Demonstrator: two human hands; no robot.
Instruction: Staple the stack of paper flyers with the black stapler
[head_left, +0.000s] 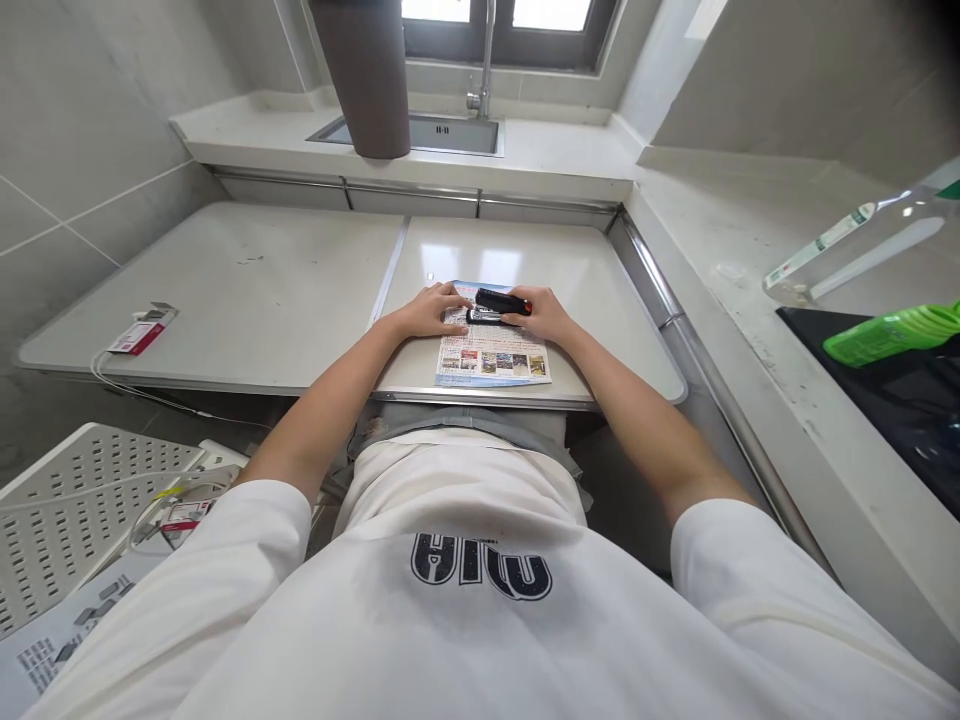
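Note:
A printed leaflet (493,350) with text and small photos lies on the folding table near its front edge. My right hand (541,310) grips a black stapler (501,302) from the right, with the stapler resting over the upper part of the leaflet and its jaws apart. On the left, my left hand (431,310) lies with fingers stretched over the leaflet's left edge, its fingertips close to the stapler's front end. Whether they touch the stapler I cannot tell.
The white table (300,290) has a seam down its middle. A small red and white box (139,335) with a cable sits at its left. Behind are a sink (450,133) and a brown column (371,90). A green bottle (885,335) lies on the right counter.

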